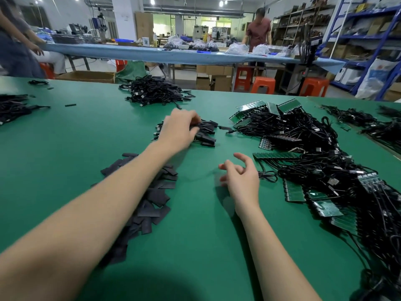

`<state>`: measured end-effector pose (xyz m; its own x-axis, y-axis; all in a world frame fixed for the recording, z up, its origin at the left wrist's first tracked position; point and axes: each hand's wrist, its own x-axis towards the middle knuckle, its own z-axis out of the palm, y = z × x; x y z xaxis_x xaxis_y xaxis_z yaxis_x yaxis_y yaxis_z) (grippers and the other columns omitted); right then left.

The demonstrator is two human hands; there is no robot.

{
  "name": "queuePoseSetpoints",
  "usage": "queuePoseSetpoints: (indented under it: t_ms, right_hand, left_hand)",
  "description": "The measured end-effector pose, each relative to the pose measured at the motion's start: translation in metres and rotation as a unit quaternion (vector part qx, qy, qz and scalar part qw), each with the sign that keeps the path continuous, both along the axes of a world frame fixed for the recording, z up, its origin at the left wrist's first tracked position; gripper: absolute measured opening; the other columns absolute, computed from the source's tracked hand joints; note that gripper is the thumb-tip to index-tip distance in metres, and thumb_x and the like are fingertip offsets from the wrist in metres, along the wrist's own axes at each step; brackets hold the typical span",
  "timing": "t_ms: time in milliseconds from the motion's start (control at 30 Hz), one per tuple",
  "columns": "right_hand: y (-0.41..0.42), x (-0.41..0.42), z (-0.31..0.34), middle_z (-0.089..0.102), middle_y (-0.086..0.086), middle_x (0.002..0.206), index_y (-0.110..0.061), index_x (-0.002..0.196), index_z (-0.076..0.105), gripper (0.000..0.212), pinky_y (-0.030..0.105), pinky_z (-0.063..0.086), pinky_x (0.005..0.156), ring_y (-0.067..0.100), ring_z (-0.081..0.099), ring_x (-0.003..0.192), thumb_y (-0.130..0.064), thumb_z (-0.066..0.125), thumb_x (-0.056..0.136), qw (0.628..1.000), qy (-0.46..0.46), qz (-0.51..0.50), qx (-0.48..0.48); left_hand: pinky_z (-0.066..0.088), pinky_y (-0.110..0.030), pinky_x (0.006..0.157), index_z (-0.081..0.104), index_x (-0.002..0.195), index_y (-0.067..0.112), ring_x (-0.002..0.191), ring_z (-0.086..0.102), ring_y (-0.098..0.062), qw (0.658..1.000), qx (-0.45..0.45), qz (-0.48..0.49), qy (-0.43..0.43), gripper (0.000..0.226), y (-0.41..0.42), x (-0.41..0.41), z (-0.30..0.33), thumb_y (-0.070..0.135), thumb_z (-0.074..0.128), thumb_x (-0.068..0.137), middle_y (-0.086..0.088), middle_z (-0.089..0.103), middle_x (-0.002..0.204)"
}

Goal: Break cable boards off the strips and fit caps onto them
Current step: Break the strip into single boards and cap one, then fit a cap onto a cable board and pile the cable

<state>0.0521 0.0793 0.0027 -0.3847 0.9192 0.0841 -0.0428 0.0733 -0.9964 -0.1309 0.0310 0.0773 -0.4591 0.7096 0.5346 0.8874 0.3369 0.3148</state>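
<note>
My left hand (176,130) reaches forward onto a small heap of black capped boards (208,136) at the table's middle, and its fingers and thumb curl round one of the capped boards. My right hand (240,180) hovers just above the green table (195,246) with loosely bent fingers and holds nothing. Loose black caps (152,196) lie in a pile under my left forearm. To the right is a big tangle of black cables with green board strips (303,148); one strip (275,155) lies just beyond my right hand.
A heap of black cables (156,92) sits at the far middle, with more cable piles at the far left (13,107) and far right (368,124). Beyond the table are orange stools (262,84), a long blue bench, shelving, and people standing.
</note>
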Motion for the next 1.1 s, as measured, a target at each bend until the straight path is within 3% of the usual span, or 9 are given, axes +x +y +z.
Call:
queuePoseSetpoints:
  t_ms: [133,233,333,500,633,733,800,967,1100]
  right_hand:
    - [-0.002,-0.007,0.0,0.075,-0.005,0.077,-0.03,0.11,0.059,0.022,0.047,0.055,0.087,0.021,0.07,0.079,-0.025,0.061,0.089,0.994,-0.091,0.016,0.057]
    - [0.0,-0.007,-0.001,0.075,-0.007,0.075,-0.031,0.103,0.062,0.017,0.047,0.056,0.085,0.02,0.07,0.075,-0.025,0.061,0.088,0.993,-0.1,0.014,0.057]
    - [0.001,-0.007,-0.003,0.075,-0.006,0.074,-0.031,0.098,0.062,0.014,0.047,0.058,0.081,0.021,0.069,0.07,-0.025,0.06,0.086,0.993,-0.101,0.016,0.061]
    - [0.002,-0.007,-0.003,0.075,-0.006,0.074,-0.03,0.094,0.063,0.012,0.044,0.057,0.08,0.021,0.068,0.068,-0.025,0.06,0.084,0.992,-0.107,0.018,0.068]
    - [0.001,-0.006,-0.001,0.075,-0.007,0.074,-0.028,0.094,0.065,0.013,0.043,0.057,0.081,0.021,0.068,0.067,-0.023,0.06,0.084,0.991,-0.108,0.025,0.068]
    - [-0.001,-0.004,0.001,0.075,-0.006,0.073,-0.026,0.094,0.065,0.012,0.04,0.057,0.08,0.023,0.068,0.066,-0.02,0.06,0.085,0.991,-0.109,0.027,0.071]
    - [0.0,-0.001,0.001,0.075,0.001,0.072,-0.023,0.09,0.066,0.007,0.04,0.057,0.076,0.026,0.068,0.064,-0.02,0.061,0.086,0.991,-0.109,0.026,0.067]
    - [0.003,0.01,0.006,0.074,0.005,0.066,-0.016,0.088,0.068,0.006,0.04,0.058,0.072,0.017,0.065,0.054,-0.018,0.062,0.087,0.989,-0.122,0.068,0.053]
    - [0.011,0.017,0.013,0.074,-0.004,0.066,-0.022,0.082,0.07,0.009,0.032,0.057,0.066,0.012,0.063,0.053,-0.022,0.062,0.086,0.983,-0.151,0.06,0.088]
  left_hand:
    - [0.038,-0.044,0.098,0.065,0.118,0.017,0.124,0.043,-0.034,0.991,-0.084,0.066,0.081,0.023,0.029,-0.036,0.022,0.019,0.062,0.096,-0.012,0.057,0.126]
    - [0.044,-0.046,0.102,0.056,0.131,0.015,0.125,0.046,-0.035,0.967,-0.239,0.077,0.043,0.036,0.04,-0.047,0.016,0.015,0.059,0.095,-0.016,0.049,0.133]
    - [0.044,-0.049,0.106,0.052,0.138,0.012,0.13,0.043,-0.036,0.946,-0.316,0.071,0.021,0.046,0.042,-0.048,-0.002,0.032,0.06,0.097,-0.018,0.046,0.139]
    - [0.044,-0.048,0.104,0.045,0.142,0.015,0.132,0.04,-0.033,0.973,-0.223,0.066,-0.004,0.056,0.033,-0.036,-0.024,0.038,0.062,0.094,-0.013,0.041,0.142]
    - [0.047,-0.042,0.097,0.056,0.12,0.013,0.112,0.053,-0.027,0.994,-0.095,0.019,-0.047,0.034,0.028,-0.01,-0.033,0.03,0.064,0.091,-0.011,0.053,0.122]
    - [0.048,-0.029,0.089,0.068,0.1,0.014,0.092,0.062,-0.02,0.985,-0.03,-0.037,-0.163,0.013,0.03,0.025,-0.051,0.02,0.066,0.089,-0.003,0.067,0.097]
    - [0.05,-0.027,0.081,0.07,0.09,0.018,0.078,0.061,-0.015,0.969,-0.014,-0.046,-0.242,0.004,0.031,0.044,-0.069,0.019,0.066,0.089,0.003,0.067,0.082]
    - [0.048,-0.028,0.07,0.065,0.077,0.024,0.068,0.057,-0.016,0.977,0.016,-0.03,-0.212,0.011,0.026,0.055,-0.088,0.022,0.063,0.087,0.009,0.061,0.065]
    - [0.046,-0.025,0.068,0.061,0.074,0.029,0.067,0.058,-0.011,0.976,-0.01,-0.025,-0.214,0.014,0.029,0.056,-0.087,0.029,0.065,0.087,0.014,0.059,0.064]
